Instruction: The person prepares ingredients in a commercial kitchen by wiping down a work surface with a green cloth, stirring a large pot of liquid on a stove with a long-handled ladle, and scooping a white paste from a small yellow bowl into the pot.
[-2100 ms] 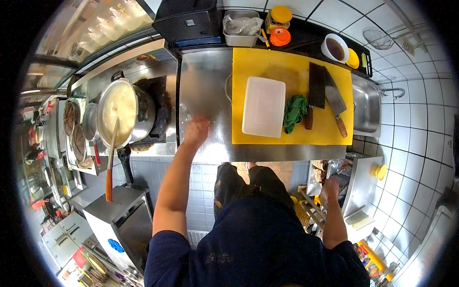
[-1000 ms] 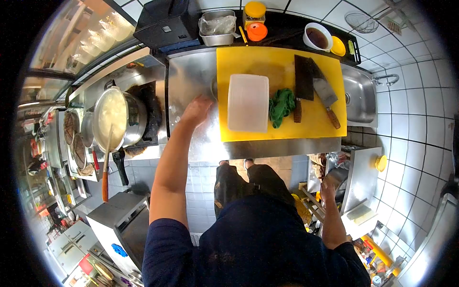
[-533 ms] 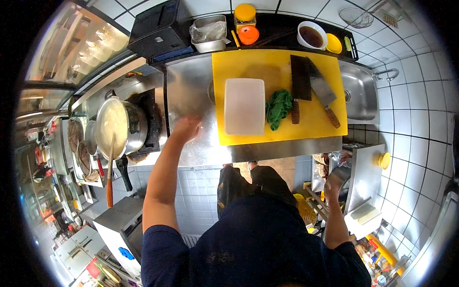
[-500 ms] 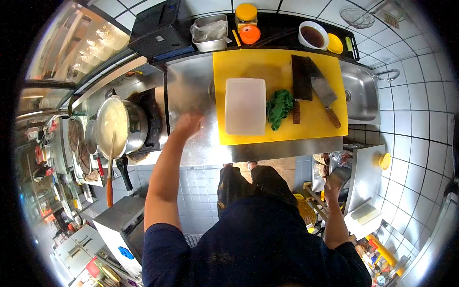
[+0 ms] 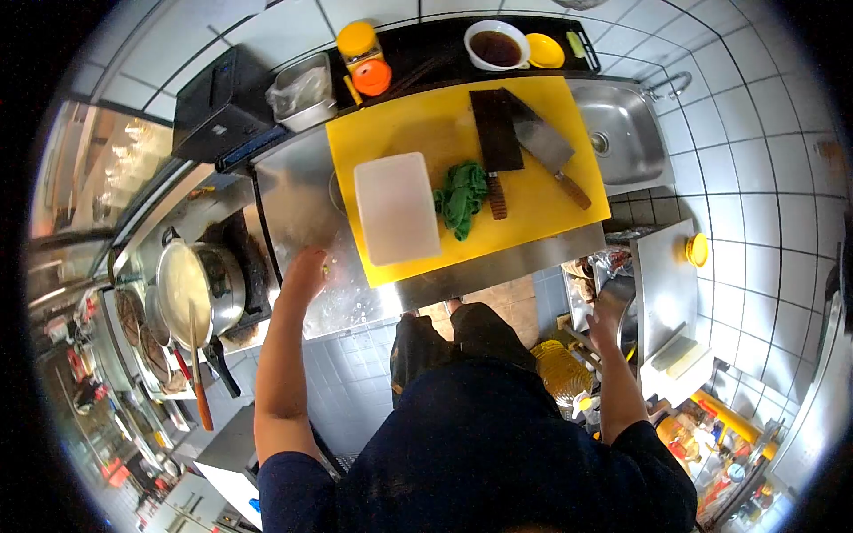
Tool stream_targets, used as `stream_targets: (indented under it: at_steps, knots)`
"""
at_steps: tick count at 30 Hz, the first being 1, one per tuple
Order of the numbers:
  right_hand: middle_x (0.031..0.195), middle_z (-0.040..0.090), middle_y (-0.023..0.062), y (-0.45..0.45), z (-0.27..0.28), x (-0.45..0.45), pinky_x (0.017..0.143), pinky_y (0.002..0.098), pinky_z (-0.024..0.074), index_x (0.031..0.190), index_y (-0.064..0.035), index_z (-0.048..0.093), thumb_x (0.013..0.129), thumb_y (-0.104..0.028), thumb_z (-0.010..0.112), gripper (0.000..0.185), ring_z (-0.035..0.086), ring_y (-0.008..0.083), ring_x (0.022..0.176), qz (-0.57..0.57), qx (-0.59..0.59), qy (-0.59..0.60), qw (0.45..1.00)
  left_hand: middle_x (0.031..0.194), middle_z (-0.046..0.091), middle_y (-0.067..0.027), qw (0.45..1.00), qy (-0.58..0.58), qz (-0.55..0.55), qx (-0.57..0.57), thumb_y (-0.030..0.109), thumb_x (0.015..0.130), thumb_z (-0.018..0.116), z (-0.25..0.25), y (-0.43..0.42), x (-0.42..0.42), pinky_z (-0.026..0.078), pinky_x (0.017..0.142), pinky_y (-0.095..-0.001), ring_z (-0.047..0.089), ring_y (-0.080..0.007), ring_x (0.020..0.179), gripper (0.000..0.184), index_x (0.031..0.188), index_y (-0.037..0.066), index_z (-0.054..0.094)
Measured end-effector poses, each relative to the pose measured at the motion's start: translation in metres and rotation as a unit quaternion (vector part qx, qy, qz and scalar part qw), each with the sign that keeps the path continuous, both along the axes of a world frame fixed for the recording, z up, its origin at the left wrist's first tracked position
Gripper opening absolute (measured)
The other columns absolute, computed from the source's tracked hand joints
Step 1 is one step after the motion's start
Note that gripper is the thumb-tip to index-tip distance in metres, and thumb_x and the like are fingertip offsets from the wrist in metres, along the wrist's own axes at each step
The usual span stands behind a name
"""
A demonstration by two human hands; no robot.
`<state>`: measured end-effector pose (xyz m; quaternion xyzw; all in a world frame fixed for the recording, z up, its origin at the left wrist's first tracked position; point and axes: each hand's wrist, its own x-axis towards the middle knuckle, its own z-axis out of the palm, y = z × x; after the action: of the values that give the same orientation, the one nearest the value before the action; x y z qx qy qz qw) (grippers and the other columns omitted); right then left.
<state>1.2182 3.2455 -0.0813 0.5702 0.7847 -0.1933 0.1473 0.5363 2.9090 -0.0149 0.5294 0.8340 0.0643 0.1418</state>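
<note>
My left hand (image 5: pixel 306 270) is low over the wet steel counter (image 5: pixel 298 204), left of the yellow cutting board (image 5: pixel 524 233). Its fingers are curled, and small green bits show beside them; what they hold, if anything, is hidden. Down at the right, my right hand (image 5: pixel 606 325) grips the edge of a metal bowl (image 5: pixel 627 311) at the open cabinet drawer. On the board lie a translucent white lidded container (image 5: pixel 397 210), a crumpled green cloth (image 5: pixel 464 197), a dark cleaver (image 5: pixel 496 133) and a second cleaver (image 5: pixel 544 142) with a wooden handle.
A pot of pale liquid (image 5: pixel 185 289) stands on the stove at left, a wooden-handled utensil (image 5: pixel 203 400) jutting from it. Behind the board are a metal tin (image 5: pixel 306 105), jars and a bowl of dark liquid (image 5: pixel 495 49). A sink (image 5: pixel 626 133) lies right.
The view has turned and shifted, so the board appears tilted and further left. My left hand has slowed from a blur near the counter. The bowl at my right hand has tipped or shifted.
</note>
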Motion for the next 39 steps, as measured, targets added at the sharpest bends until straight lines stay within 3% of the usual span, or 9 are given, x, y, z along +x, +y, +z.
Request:
stream_targets:
  at_steps: [4, 7, 12, 20, 23, 29, 31, 37, 39]
  knots:
    - [0.128, 0.057, 0.0202, -0.019, -0.009, -0.006, 0.104, 0.0445, 0.0407, 0.122, -0.005, 0.062, 0.091, -0.035, 0.063, 0.044, 0.052, 0.0378, 0.121, -0.036, -0.067, 0.025, 0.997, 0.101, 0.065, -0.0174, 0.969, 0.074, 0.102, 0.214, -0.001, 0.072, 0.062, 0.083, 0.069, 0.039, 0.053, 0.085, -0.0437, 0.062, -0.037, 0.098, 0.02, 0.092, 0.001, 0.065]
    - [0.125, 0.059, 0.0204, -0.029, -0.01, -0.004, 0.103, 0.0439, 0.0418, 0.122, -0.0057, 0.062, 0.09, -0.033, 0.063, 0.042, 0.054, 0.0377, 0.118, -0.027, -0.079, 0.032, 0.996, 0.109, 0.065, -0.0197, 0.941, 0.051, -0.016, 0.333, 0.002, 0.081, 0.062, 0.098, 0.141, 0.089, 0.054, 0.088, -0.0414, 0.063, -0.0326, 0.1, 0.022, 0.103, -0.001, 0.065]
    - [0.122, 0.062, 0.0205, -0.03, 0.011, -0.011, 0.101, 0.0429, 0.0434, 0.121, -0.0041, 0.063, 0.09, -0.03, 0.063, 0.04, 0.059, 0.0372, 0.111, -0.086, -0.091, 0.018, 0.992, 0.121, 0.058, -0.0264, 1.0, 0.009, 0.01, 0.012, 0.005, 0.084, 0.059, 0.081, 0.27, 0.174, 0.059, 0.079, -0.0393, 0.062, -0.0397, 0.103, 0.04, 0.123, -0.003, 0.055]
    - [0.117, 0.063, 0.0238, -0.025, -0.007, 0.046, 0.097, 0.0453, 0.0447, 0.12, 0.0022, 0.062, 0.09, -0.025, 0.064, 0.041, 0.06, 0.0386, 0.109, -0.09, -0.065, 0.099, 0.989, 0.11, 0.059, -0.0252, 0.998, -0.006, 0.067, 0.002, 0.007, 0.082, 0.064, 0.051, 0.309, 0.18, 0.059, 0.078, -0.0406, 0.059, -0.0404, 0.105, 0.042, 0.121, -0.004, 0.055]
    - [0.114, 0.066, 0.0219, -0.026, 0.006, 0.038, 0.094, 0.0447, 0.0463, 0.115, -0.0003, 0.066, 0.09, -0.031, 0.062, 0.039, 0.06, 0.0389, 0.109, -0.021, -0.083, -0.02, 0.996, 0.112, 0.058, -0.0253, 0.989, -0.051, 0.081, 0.11, 0.009, 0.081, 0.065, 0.095, 0.294, 0.175, 0.055, 0.084, -0.0457, 0.058, -0.0409, 0.105, 0.046, 0.125, 0.0, 0.054]
    - [0.1, 0.064, 0.0236, -0.03, -0.051, 0.064, 0.084, 0.0448, 0.0476, 0.101, -0.0019, 0.067, 0.09, -0.03, 0.06, 0.031, 0.061, 0.0385, 0.095, -0.016, -0.128, 0.005, 0.992, 0.108, 0.06, -0.0179, 0.921, -0.059, 0.152, 0.354, 0.004, 0.075, 0.066, 0.193, 0.183, 0.145, 0.053, 0.082, -0.0451, 0.059, -0.0371, 0.099, 0.044, 0.119, 0.008, 0.06]
    - [0.11, 0.063, 0.0197, -0.034, -0.012, 0.012, 0.084, 0.039, 0.0473, 0.11, -0.0016, 0.066, 0.093, -0.025, 0.058, 0.029, 0.061, 0.0304, 0.101, -0.05, -0.177, -0.029, 0.982, 0.11, 0.061, -0.0161, 0.915, -0.019, 0.216, 0.34, 0.0, 0.074, 0.063, 0.188, 0.131, 0.119, 0.054, 0.082, -0.044, 0.061, -0.0373, 0.099, 0.045, 0.118, 0.009, 0.062]
    - [0.128, 0.062, 0.0203, -0.065, -0.086, 0.021, 0.1, 0.0399, 0.0448, 0.127, 0.0001, 0.06, 0.094, -0.032, 0.06, 0.046, 0.058, 0.0327, 0.12, -0.216, -0.213, 0.26, 0.917, 0.105, 0.063, -0.0127, 0.926, 0.146, 0.219, 0.269, -0.001, 0.076, 0.058, 0.119, 0.021, -0.007, 0.047, 0.078, -0.0455, 0.059, -0.0343, 0.094, 0.036, 0.11, 0.01, 0.065]
    - [0.129, 0.06, 0.021, -0.079, -0.044, -0.017, 0.102, 0.0377, 0.0435, 0.126, 0.0003, 0.061, 0.095, -0.027, 0.058, 0.041, 0.057, 0.0319, 0.121, -0.037, -0.173, 0.046, 0.983, 0.104, 0.063, -0.0093, 0.934, 0.188, 0.205, 0.226, 0.001, 0.077, 0.059, 0.094, 0.011, -0.051, 0.045, 0.08, -0.0462, 0.057, -0.033, 0.099, 0.036, 0.111, 0.013, 0.064]
